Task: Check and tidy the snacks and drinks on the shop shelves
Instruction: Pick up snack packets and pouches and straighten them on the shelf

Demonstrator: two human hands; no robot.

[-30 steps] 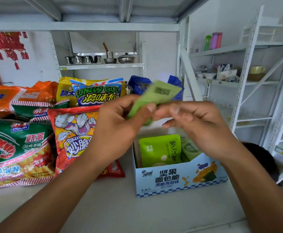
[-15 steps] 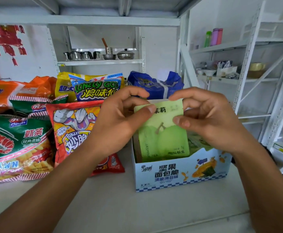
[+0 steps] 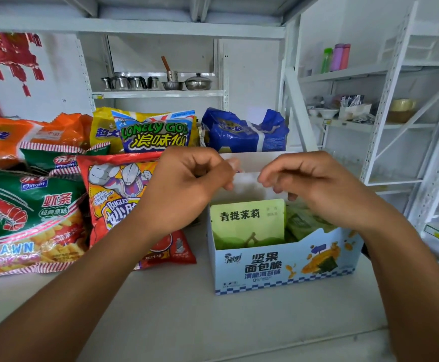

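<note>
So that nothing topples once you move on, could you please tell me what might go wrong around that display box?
1. The light green packet stands taller than the low front wall of the display box, so it may tip forward.
2. The left hand and right hand hover right above it; pulling back carelessly could catch it.
3. The left forearm crosses the red Bugles bag, which might get dragged.

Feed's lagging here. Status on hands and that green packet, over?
Left hand curled by the back flap, grip unclear; right hand loose, empty. Green packet upright in box front. Nothing blocking.
</note>
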